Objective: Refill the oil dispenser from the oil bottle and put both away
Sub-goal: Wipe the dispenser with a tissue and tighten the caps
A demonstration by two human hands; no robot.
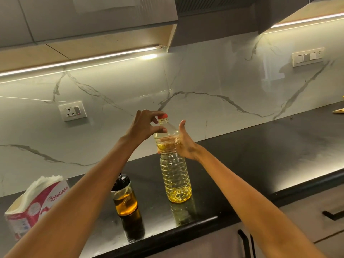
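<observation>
Head view, oil bottle (175,175) part full, oil dispenser (125,197) half full

- The black, glossy worktop (260,164) runs along a marble-patterned wall.
- An oil bottle (176,175) with a red cap stands upright on it, near the front edge.
- An oil dispenser (125,197) with a black top stands just left of the bottle, apart from it.
- A pack of paper napkins (35,203) sits at the far left.
- A pale board edge (338,111) lies far right.
</observation>
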